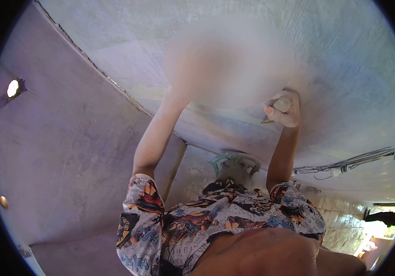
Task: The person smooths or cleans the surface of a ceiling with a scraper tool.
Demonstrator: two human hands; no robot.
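Neither of my hands is in view. A person in a patterned short-sleeved shirt [216,216] stands close in front of me with both arms raised to the plastered ceiling [344,60]. One hand of that person [286,110] is closed around a small pale lump with a thin flat edge [267,120] sticking out, and presses it against the ceiling. The other arm [156,133] reaches up too, but its hand is hidden behind a blurred patch.
A grey plastered wall [68,147] fills the left, with a bright hole [12,88] high up and a small round spot [3,201] lower down. A bundle of cables [349,163] runs along the ceiling at the right. A greenish fitting [234,161] sits behind the person.
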